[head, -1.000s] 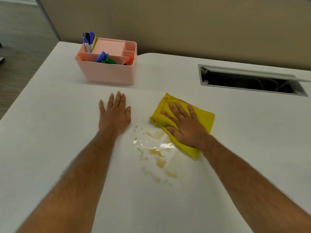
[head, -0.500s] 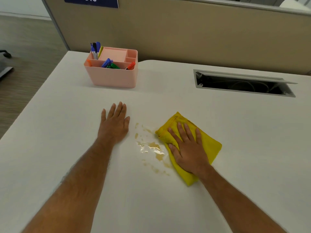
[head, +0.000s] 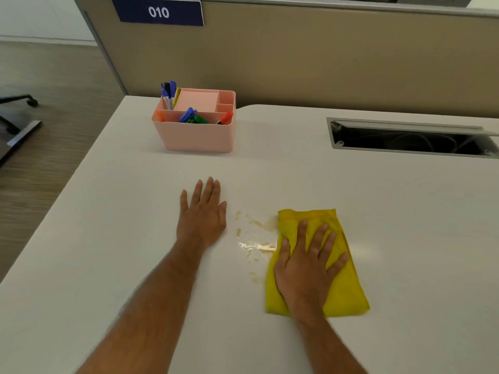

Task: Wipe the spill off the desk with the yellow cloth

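Observation:
A folded yellow cloth (head: 343,290) lies flat on the white desk (head: 405,238). My right hand (head: 305,268) presses down on it, palm flat, fingers spread. A brownish spill (head: 253,247) of small wet patches sits just left of the cloth, and the cloth's left edge touches it. My left hand (head: 202,214) rests flat on the desk to the left of the spill, fingers together, holding nothing.
A pink desk organiser (head: 197,136) with pens and markers stands at the back left. An open cable hatch (head: 410,139) is set into the desk at the back right. A beige partition with a "010" sign (head: 159,12) runs behind. The desk's left edge drops to the floor.
My right hand slid the cloth toward me and slightly right, over part of the spill, which now looks smaller. My left hand has stayed put. The camera tilted up.

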